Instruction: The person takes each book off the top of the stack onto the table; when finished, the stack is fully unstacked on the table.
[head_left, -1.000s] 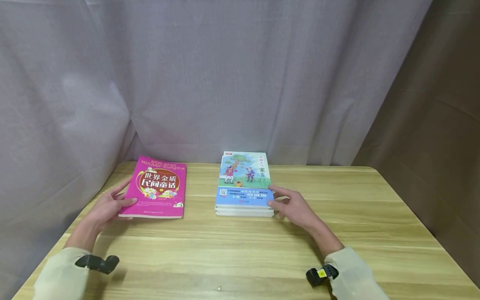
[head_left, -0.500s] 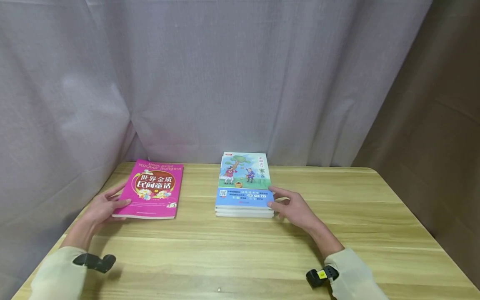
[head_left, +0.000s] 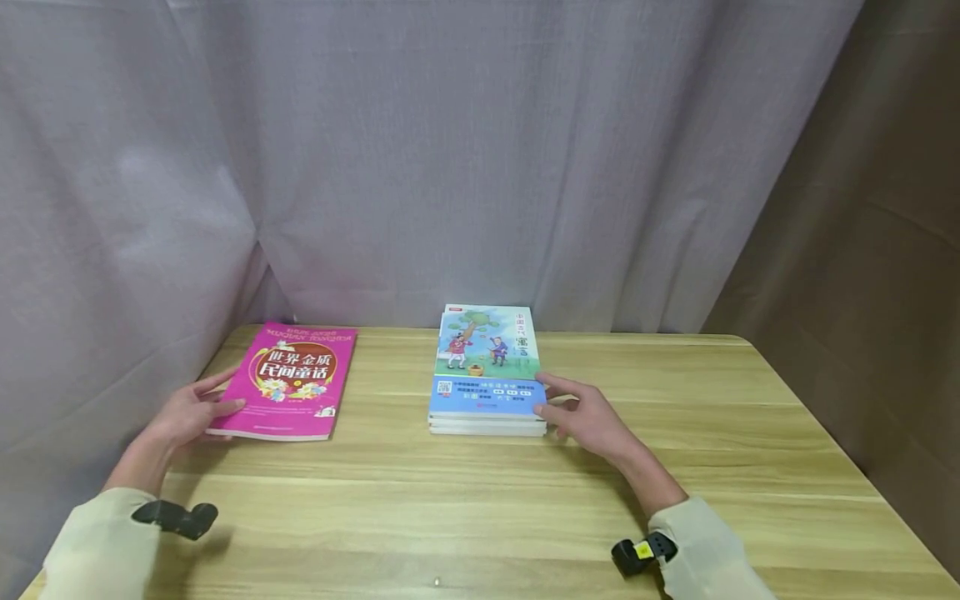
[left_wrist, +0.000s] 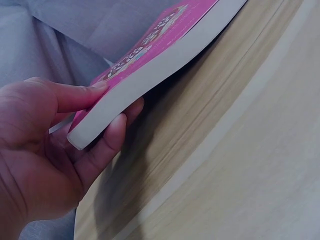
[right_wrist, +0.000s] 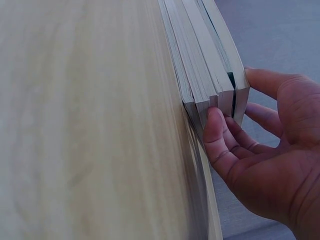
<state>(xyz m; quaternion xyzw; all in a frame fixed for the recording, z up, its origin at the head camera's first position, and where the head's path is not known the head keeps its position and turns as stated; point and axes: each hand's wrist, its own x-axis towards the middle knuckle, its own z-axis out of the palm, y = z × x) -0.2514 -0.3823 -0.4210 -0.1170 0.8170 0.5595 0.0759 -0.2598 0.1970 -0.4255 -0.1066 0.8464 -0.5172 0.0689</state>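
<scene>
A pink paperback book (head_left: pixel 288 379) lies at the left of the table in the head view. My left hand (head_left: pixel 183 414) grips its left edge, thumb on the cover and fingers underneath. In the left wrist view, the held edge of that book (left_wrist: pixel 145 80) is raised above the tabletop. Several books form a stack (head_left: pixel 483 404) in the middle, the top one with a picture cover and blue band. My right hand (head_left: pixel 588 417) holds the stack's near right corner. Its thumb lies on the top cover and its curled fingers touch the page edges (right_wrist: pixel 220 65).
The wooden table (head_left: pixel 480 500) has rounded far corners. A grey curtain (head_left: pixel 480 167) hangs along its far side and wraps round the left. Darker brown cloth (head_left: pixel 870 275) hangs at the right. A tiny pale speck (head_left: pixel 437 581) shows near the front.
My left hand has moved left and slightly nearer, taking the pink book with it, further from the stack. The right hand and the stack have stayed in place.
</scene>
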